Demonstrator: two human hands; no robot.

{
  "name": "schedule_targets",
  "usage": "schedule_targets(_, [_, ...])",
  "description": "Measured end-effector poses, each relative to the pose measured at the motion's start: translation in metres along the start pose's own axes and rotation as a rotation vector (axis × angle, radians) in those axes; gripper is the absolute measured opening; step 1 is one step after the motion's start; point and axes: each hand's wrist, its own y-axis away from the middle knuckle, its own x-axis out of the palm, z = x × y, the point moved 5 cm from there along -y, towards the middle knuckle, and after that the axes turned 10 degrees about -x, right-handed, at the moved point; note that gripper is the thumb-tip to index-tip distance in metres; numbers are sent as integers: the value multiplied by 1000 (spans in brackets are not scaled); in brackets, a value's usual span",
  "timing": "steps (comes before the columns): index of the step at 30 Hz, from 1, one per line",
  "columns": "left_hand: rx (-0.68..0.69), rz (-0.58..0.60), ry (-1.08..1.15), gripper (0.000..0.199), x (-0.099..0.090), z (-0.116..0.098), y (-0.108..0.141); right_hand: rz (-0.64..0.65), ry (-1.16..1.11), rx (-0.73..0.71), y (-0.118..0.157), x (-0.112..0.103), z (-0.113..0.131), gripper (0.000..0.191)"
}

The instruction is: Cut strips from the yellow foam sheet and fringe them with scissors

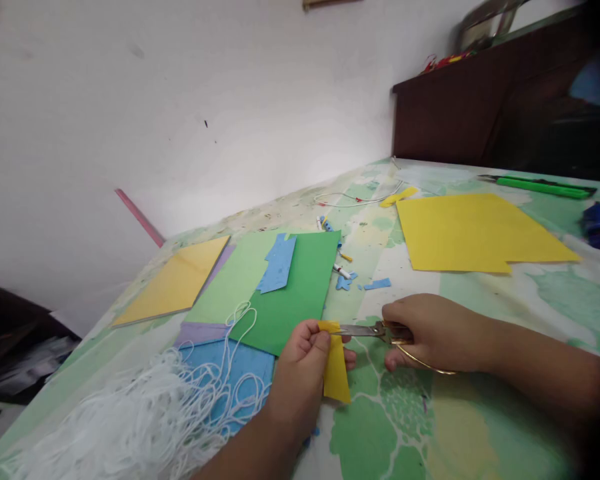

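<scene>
My left hand (307, 357) pinches a small strip of yellow paper (336, 377) near its upper end. A pair of scissors (363, 330) with gold-coloured handles is gripped in my right hand (427, 333), its fingers wrapped round the loops. The blades point left and reach across the upper part of the yellow strip, close to my left fingertips. Left of my hands lie green sheets (313, 280) with a cut blue paper scrap (280, 263) on top.
Tangled white string (125, 413) spreads over the front left, partly on a blue sheet (255, 363). A large yellow sheet (475, 233) and a green cutter (543, 187) lie at the right. Blue scraps (377, 284) are near the middle. A yellow-orange pad (175, 283) sits by the wall.
</scene>
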Motion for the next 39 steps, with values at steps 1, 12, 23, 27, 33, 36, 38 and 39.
schedule_targets(1, [0, -8, 14, 11, -1, 1, 0, -2, 2, 2, 0, 0, 0, 44])
schedule_targets(12, [13, -27, 6, 14, 1, -1, 0, -29, 11, 9, -1, 0, 1, 41])
schedule_targets(23, [4, -34, -43, 16, 3, -2, 4, -21, -17, 28, -2, 0, 2, 41])
schedule_targets(27, [12, -64, -55, 16, 2, -2, 4, -22, -37, 16, -2, 0, 4, 41])
schedule_targets(33, [2, -44, -8, 15, 4, -2, 4, -10, -44, 11, -3, 2, 5, 41])
schedule_targets(36, [-5, -31, -4, 15, 5, -2, 5, -10, -54, 17, -3, 3, 4, 41])
schedule_targets(38, [3, -33, -6, 15, 5, -2, 5, -11, -58, 24, -3, 3, 3, 41])
schedule_targets(39, [5, -36, -8, 15, 5, -2, 5, -11, -61, 25, -3, 3, 3, 41])
